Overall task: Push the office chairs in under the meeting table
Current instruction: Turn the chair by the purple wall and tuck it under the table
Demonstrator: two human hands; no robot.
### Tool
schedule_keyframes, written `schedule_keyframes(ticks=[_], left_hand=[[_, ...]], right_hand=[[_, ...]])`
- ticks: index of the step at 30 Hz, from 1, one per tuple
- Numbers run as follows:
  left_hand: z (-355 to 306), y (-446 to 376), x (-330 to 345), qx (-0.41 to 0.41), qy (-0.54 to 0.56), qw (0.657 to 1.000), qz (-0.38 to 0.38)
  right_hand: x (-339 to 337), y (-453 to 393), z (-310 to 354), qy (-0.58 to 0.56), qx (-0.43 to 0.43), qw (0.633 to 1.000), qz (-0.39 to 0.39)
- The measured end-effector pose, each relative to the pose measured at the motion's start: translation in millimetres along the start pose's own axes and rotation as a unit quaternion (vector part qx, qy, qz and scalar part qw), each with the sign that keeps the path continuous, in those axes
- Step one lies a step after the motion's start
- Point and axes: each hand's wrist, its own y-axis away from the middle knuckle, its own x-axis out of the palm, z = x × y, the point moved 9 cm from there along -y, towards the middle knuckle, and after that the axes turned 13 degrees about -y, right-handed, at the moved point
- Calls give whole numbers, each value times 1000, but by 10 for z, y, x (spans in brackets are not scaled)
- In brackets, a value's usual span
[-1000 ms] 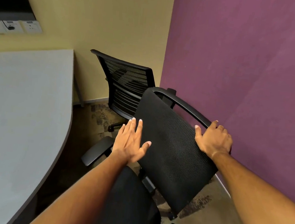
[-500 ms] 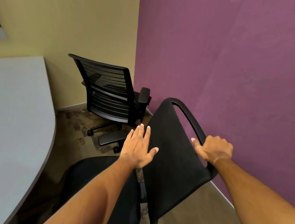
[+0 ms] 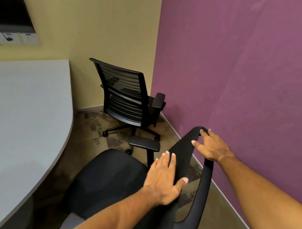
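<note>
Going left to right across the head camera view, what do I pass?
Table → far chair → left hand → right hand, holding the near chair by its back → purple wall.

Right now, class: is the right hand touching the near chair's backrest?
Touching. The head view shows the right hand gripping the top rim of the backrest.

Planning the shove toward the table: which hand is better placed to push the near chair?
Probably the right hand: it holds the backrest by its top rim, on the wall side, opposite the table. The left hand lies flat on its seat-facing side.
</note>
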Motion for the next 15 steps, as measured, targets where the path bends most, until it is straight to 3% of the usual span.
schedule_keyframes(ticks=[6,10,15], left_hand=[[-492,358,200,-53,64,994,76],[-491,566,304,-115,5,986,120],[-388,669,268,-126,-23,980,151]], right_hand=[[234,-17,-56,48,-89,994,45],[359,40,-48,53,-127,989,59],[438,110,356,5,-168,985,47]])
